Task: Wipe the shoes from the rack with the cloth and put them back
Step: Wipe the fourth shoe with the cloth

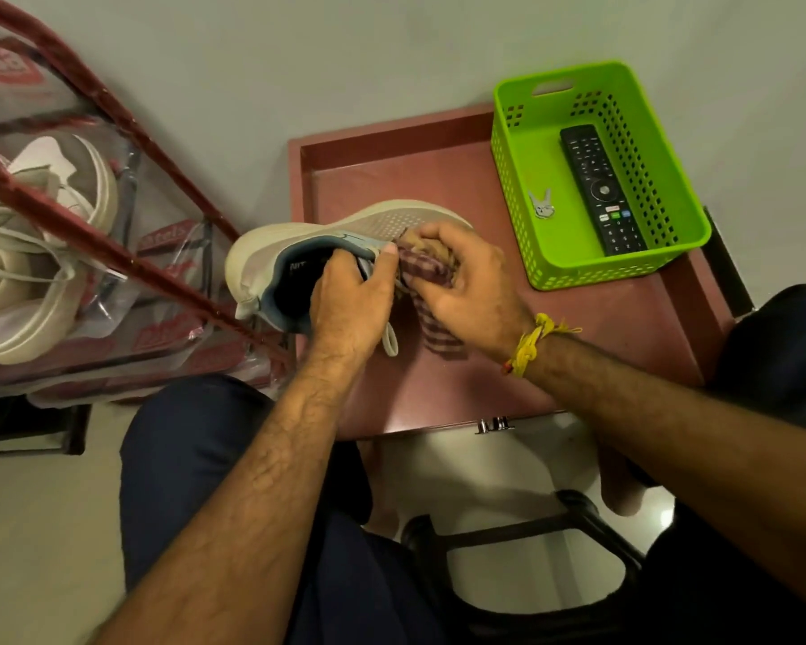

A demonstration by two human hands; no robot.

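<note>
A pale sneaker point(299, 239) with a blue-grey collar lies on its side on the reddish small table point(601, 328), heel pointing left. My left hand point(350, 300) grips the shoe at its collar, thumb over the tongue. My right hand point(466, 281) holds a checked maroon cloth point(431, 281) bunched against the shoe's upper, near the laces. One end of the cloth hangs down onto the table. A second pale sneaker point(43, 253) sits on the shoe rack point(112, 253) at the left, behind its clear plastic cover.
A green plastic basket point(522, 179) stands on the table's back right corner with a black remote point(601, 188) inside. The rack's red bars run diagonally close to the shoe's heel. My knees and a black stool frame point(522, 537) are below the table's front edge.
</note>
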